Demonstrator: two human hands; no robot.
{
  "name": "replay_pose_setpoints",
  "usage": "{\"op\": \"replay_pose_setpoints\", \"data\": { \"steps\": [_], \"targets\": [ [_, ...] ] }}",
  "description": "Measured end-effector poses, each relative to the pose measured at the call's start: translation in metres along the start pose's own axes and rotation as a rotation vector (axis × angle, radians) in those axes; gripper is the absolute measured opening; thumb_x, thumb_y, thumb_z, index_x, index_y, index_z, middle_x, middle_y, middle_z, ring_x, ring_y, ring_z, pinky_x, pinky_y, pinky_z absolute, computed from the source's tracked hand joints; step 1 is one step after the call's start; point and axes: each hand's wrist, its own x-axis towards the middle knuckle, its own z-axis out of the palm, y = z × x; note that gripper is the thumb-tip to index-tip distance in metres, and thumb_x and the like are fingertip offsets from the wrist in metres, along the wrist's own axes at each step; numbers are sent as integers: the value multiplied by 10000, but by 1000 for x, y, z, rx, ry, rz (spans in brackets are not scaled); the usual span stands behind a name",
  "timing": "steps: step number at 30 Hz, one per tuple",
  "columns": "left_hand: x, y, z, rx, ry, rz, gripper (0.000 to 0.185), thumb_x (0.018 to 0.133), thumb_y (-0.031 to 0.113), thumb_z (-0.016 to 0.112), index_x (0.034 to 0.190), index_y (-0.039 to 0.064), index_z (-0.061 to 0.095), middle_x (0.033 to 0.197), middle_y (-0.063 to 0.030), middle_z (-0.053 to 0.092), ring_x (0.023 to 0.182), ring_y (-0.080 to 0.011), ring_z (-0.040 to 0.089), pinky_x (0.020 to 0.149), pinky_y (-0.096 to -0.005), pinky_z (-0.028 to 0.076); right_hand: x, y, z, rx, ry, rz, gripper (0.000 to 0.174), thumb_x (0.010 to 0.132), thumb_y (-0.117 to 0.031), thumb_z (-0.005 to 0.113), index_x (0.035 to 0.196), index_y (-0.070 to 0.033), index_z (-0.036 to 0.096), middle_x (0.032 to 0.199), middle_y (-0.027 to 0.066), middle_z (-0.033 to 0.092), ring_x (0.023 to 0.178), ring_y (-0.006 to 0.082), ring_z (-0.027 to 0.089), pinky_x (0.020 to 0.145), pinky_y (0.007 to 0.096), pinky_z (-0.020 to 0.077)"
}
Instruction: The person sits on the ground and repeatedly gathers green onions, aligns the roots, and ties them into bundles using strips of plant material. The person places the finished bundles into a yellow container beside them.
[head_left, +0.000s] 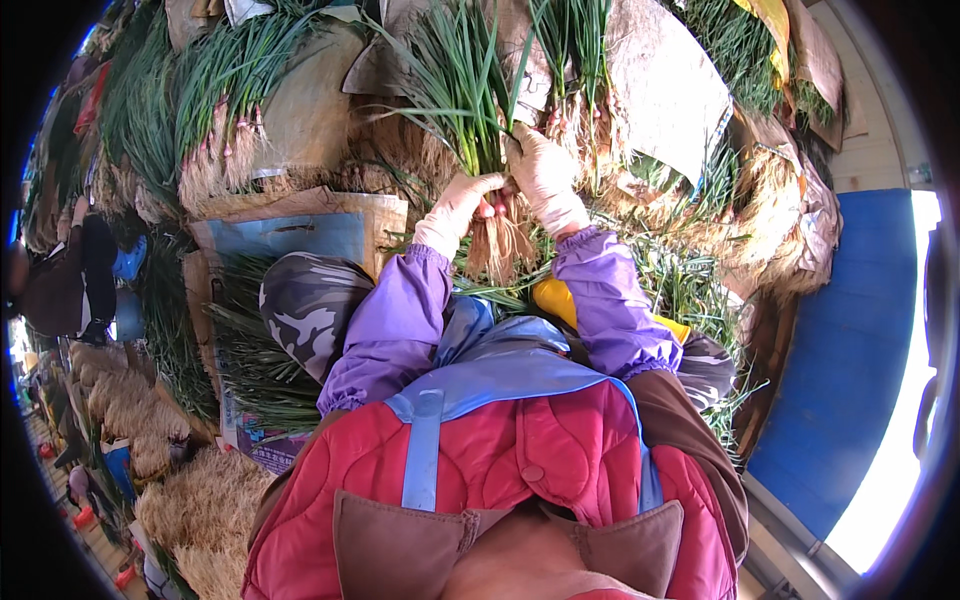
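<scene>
Upright in front of me is a bunch of green onion-like plants (472, 131), with long leaves, reddish bulbs and trailing pale roots. My left hand (454, 210), in a pale glove, wraps round the bunch just above the bulbs. From the right, my right hand (546, 176), gloved too, has its fingers closed on a green stalk (514, 97) at the bunch's edge. The two hands nearly touch, and their fingertips are partly hidden. Below them hang the bunch's roots (499, 251), over loose leaves between my knees.
More bunches with roots lie at upper left (229, 112) and just right of my hands (589, 112). Brown sheets (307, 97) separate the piles. A blue panel (840, 337) stands at right. Another person's dark sleeve (94, 277) shows at far left. Cut leaves (675, 277) litter the right side.
</scene>
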Motion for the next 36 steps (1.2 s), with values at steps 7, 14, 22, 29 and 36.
{"op": "replay_pose_setpoints", "data": {
  "steps": [7, 14, 22, 29, 36],
  "targets": [
    [-13, -5, -4, -193, -252, 36, 245, 861, 176, 659, 1032, 1, 643, 826, -44, 669, 538, -69, 575, 460, -162, 446, 58, 60, -29, 932, 406, 301, 284, 905, -188, 633, 1127, -12, 614, 1009, 118, 661, 818, 171, 624, 706, 265, 526],
    [-8, 6, -9, -403, -193, 170, 399, 899, 170, 645, 1236, -25, 557, 967, -46, 645, 811, -117, 622, 671, -199, 488, 61, 59, -88, -797, -496, 13, 274, 968, -268, 519, 1038, -63, 687, 980, 143, 693, 830, 230, 683, 817, 382, 553],
    [-13, 9, -7, -344, -73, 149, 348, 908, 175, 650, 1200, -2, 583, 874, -35, 657, 655, -65, 548, 479, -148, 405, 133, 21, -52, -399, 41, 177, 254, 932, -261, 587, 1025, -33, 650, 865, 157, 693, 718, 237, 659, 700, 400, 545],
    [-10, 11, 0, -226, -8, 100, 303, 868, 215, 694, 1070, -8, 660, 805, -58, 668, 582, -105, 573, 511, -167, 408, 35, -1, -52, 621, -342, 261, 274, 931, -293, 632, 1049, -53, 693, 904, 89, 723, 730, 121, 651, 684, 290, 523],
    [-15, 11, 1, -203, -23, 43, 194, 913, 179, 630, 955, -9, 656, 752, -29, 641, 545, -58, 549, 483, -169, 419, 5, -19, -3, 84, 114, -234, 217, 911, -223, 649, 963, -14, 672, 809, 157, 670, 629, 295, 651, 564, 364, 511]
  ]
}}
